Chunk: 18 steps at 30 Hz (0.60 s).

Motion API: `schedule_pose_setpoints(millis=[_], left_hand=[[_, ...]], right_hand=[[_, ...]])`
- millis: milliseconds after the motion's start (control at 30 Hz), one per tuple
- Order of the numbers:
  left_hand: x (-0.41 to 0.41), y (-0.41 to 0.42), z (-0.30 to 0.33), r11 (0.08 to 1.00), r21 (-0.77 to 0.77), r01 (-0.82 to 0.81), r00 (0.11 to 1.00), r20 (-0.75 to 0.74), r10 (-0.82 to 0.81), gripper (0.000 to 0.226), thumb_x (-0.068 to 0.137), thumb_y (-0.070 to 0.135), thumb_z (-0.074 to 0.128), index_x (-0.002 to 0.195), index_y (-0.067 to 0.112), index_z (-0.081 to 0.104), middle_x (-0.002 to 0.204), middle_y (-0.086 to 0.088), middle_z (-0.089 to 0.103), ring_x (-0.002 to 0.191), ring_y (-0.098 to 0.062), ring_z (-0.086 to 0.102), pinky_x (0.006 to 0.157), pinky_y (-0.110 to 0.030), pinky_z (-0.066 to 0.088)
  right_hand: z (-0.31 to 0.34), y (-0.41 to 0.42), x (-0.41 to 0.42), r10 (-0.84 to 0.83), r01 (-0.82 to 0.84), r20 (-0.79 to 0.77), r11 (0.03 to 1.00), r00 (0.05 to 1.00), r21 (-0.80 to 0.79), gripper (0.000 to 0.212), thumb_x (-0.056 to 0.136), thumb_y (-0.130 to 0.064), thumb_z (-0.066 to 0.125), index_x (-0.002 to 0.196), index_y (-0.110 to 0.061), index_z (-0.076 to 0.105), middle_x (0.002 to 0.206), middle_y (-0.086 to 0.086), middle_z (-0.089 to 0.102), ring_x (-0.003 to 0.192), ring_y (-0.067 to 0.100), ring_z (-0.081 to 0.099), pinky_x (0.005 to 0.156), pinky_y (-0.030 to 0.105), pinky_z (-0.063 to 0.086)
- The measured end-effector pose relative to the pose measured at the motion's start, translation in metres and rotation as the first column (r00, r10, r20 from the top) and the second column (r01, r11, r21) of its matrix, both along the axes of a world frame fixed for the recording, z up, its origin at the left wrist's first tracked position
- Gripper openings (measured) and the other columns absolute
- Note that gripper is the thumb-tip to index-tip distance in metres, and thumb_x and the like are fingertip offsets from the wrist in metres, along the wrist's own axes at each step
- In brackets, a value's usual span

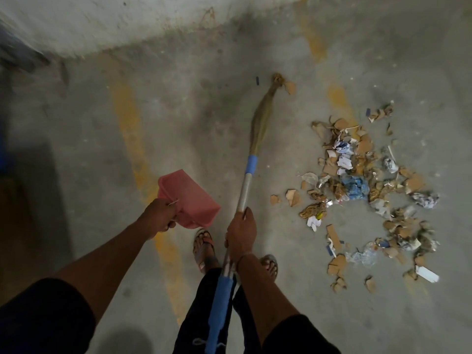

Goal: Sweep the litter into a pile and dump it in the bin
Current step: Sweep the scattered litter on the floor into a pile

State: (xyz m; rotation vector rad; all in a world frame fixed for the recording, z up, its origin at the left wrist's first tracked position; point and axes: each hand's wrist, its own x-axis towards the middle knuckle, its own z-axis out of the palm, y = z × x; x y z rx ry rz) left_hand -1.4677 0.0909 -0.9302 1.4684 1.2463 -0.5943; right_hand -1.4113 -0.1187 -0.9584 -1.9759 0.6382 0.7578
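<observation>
1. The person's dark trouser legs (pixel 204 315) and sandalled feet (pixel 204 247) are standing on the concrete floor (pixel 76 154) at the bottom of the view.
2. The right hand (pixel 241 229) is curling round the metal shaft of the broom (pixel 246 185), with the blue grip end running down past the wrist towards the legs.
3. The left hand (pixel 159 215) is gripping the handle of a pink dustpan (pixel 190 198), which is hanging tilted just above the floor, to the left of the broom shaft (whether it is touching the floor is not clear).
4. The broom's grass head (pixel 263 118) is stretching away from the person, its tip lying on the floor beside one loose scrap of cardboard (pixel 290 88).
5. The litter pile (pixel 362 190) is lying on the floor to the right of the broom, apart from it: torn cardboard, crumpled paper, clear plastic and a blue wrapper, loosely gathered with stray pieces around the edge.
6. Worn yellow painted lines (pixel 132 139) are crossing the floor, and a pale wall (pixel 127 21) is rising at the far side.
</observation>
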Motion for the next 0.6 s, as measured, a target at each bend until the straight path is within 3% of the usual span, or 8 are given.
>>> schedule_pose_setpoints(millis=[100, 167, 233, 333, 500, 600], left_hand=[[0.004, 0.004, 0.002, 0.999, -0.012, 0.035, 0.999, 0.025, -0.035, 0.035, 0.097, 0.031, 0.063, 0.105, -0.003, 0.064, 0.083, -0.018, 0.062, 0.049, -0.019, 0.049, 0.045, -0.024, 0.031], [0.007, 0.007, 0.004, 0.998, -0.019, 0.061, 0.997, 0.043, -0.061, 0.035, 0.097, 0.031, 0.062, 0.106, -0.003, 0.063, 0.082, -0.017, 0.060, 0.049, -0.018, 0.049, 0.046, -0.024, 0.031], [0.012, 0.011, 0.005, 0.996, -0.039, 0.082, 0.995, 0.066, -0.079, 0.034, 0.098, 0.030, 0.062, 0.109, -0.002, 0.063, 0.082, -0.018, 0.061, 0.048, -0.016, 0.050, 0.045, -0.023, 0.031], [0.023, 0.017, 0.006, 0.993, -0.058, 0.105, 0.991, 0.090, -0.100, 0.039, 0.098, 0.031, 0.062, 0.111, -0.006, 0.062, 0.082, -0.018, 0.062, 0.049, -0.015, 0.050, 0.044, -0.022, 0.031], [0.052, 0.024, 0.014, 0.982, -0.034, 0.187, 0.979, 0.091, -0.183, 0.040, 0.098, 0.032, 0.062, 0.106, -0.008, 0.064, 0.088, -0.027, 0.066, 0.047, -0.016, 0.051, 0.045, -0.023, 0.032], [0.070, 0.030, 0.016, 0.977, -0.024, 0.210, 0.974, 0.090, -0.207, 0.036, 0.099, 0.030, 0.061, 0.105, -0.006, 0.065, 0.094, -0.031, 0.069, 0.047, -0.016, 0.052, 0.045, -0.024, 0.033]], right_hand=[[-0.031, 0.007, 0.019, 0.100, -0.101, -0.065, 0.995, 0.993, -0.008, 0.042, 0.076, -0.057, 0.033, 0.109, -0.036, 0.049, 0.093, 0.012, 0.070, 0.085, 0.042, 0.069, 0.074, 0.059, 0.059], [-0.023, 0.011, 0.047, 0.120, -0.117, -0.140, 0.993, 0.983, 0.025, 0.034, 0.083, -0.043, 0.038, 0.097, -0.018, 0.056, 0.085, 0.017, 0.068, 0.072, 0.038, 0.067, 0.069, 0.054, 0.061], [-0.008, 0.014, 0.076, -0.001, 0.015, -0.240, 0.998, 0.971, 0.056, 0.024, 0.093, -0.026, 0.040, 0.089, -0.009, 0.057, 0.070, 0.017, 0.058, 0.054, 0.028, 0.056, 0.054, 0.040, 0.053], [-0.002, 0.004, 0.110, -0.227, 0.261, -0.313, 0.963, 0.922, 0.071, 0.022, 0.097, -0.018, 0.039, 0.085, -0.004, 0.052, 0.062, 0.014, 0.049, 0.047, 0.022, 0.044, 0.045, 0.026, 0.041], [-0.006, -0.012, 0.139, -0.470, 0.500, -0.251, 0.863, 0.847, 0.073, 0.016, 0.094, -0.015, 0.034, 0.096, -0.006, 0.047, 0.064, 0.012, 0.045, 0.045, 0.021, 0.042, 0.039, 0.024, 0.041], [0.006, -0.022, 0.142, -0.533, 0.558, -0.208, 0.825, 0.820, 0.088, 0.015, 0.094, -0.013, 0.034, 0.082, -0.008, 0.043, 0.062, 0.011, 0.044, 0.043, 0.021, 0.042, 0.039, 0.023, 0.039]])
